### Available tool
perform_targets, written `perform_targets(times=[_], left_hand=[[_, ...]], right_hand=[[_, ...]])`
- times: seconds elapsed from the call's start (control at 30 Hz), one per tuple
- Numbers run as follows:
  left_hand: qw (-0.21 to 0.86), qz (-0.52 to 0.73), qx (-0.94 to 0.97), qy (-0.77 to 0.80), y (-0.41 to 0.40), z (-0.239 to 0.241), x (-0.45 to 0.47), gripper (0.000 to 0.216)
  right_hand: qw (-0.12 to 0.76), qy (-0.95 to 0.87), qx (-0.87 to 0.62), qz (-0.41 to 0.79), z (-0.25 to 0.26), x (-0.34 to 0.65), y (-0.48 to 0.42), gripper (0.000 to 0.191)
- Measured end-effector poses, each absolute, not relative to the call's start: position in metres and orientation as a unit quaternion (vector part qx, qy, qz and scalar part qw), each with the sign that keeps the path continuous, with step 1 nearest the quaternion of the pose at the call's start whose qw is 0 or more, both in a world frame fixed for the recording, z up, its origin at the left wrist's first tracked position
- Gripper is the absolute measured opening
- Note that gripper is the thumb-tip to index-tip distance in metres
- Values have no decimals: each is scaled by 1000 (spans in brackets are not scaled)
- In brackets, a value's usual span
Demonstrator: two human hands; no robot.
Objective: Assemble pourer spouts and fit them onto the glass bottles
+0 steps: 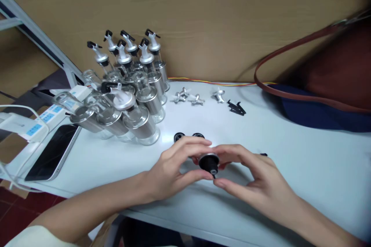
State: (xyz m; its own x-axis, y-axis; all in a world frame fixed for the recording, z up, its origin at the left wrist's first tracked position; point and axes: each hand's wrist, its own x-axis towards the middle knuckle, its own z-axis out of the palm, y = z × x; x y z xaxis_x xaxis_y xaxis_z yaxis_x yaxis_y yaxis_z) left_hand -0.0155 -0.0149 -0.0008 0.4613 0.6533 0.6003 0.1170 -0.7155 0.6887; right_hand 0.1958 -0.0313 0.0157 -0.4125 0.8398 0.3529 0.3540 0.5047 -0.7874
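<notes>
Pale surface point(304, 150) before a brown backdrop point(208, 19), with glass bottles point(151, 104) clustered on the left. Above its front part, the left hand point(171, 166) and right hand point(261, 175) hold a black-and-silver stopper point(208, 163) between them, their grip clamped on it.

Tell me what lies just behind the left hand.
Two round black parts on the white table, partly covered by the left hand. Their hidden near edges, and anything else beneath it, cannot be seen.
</notes>
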Motion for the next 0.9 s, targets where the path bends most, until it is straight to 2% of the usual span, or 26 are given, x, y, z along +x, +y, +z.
perform_targets(times=[0.1,0.27,0.43,0.53,0.6,0.73,0.83,0.9], left_hand=[[253,471,819,211,-16,-2,-16,32],[180,472,841,194,-16,-1,-14,25],[44,472,860,189,-15,24,-30,22],[-100,596,751,266,-12,40,-59,37],[-144,676,638,339,-6,44,-79,46],[-57,640,574,508,11,37,-109,50],[42,638,555,531,20,27,-118,46],[60,660,533,526,18,25,-119,44]], right_hand=[[385,-755,-392,357,16,194,-33,23],[378,-723,-376,439,20,191,-29,24],[429,-726,-391,370,25,194,-27,16],[472,-721,-381,334,22,198,-25,16],[492,-723,-366,318,19,201,-24,18],[490,-753,-346,271,21,203,-24,26],[483,-781,-330,219,27,203,-27,30],[495,-781,-322,203,29,204,-27,26]])
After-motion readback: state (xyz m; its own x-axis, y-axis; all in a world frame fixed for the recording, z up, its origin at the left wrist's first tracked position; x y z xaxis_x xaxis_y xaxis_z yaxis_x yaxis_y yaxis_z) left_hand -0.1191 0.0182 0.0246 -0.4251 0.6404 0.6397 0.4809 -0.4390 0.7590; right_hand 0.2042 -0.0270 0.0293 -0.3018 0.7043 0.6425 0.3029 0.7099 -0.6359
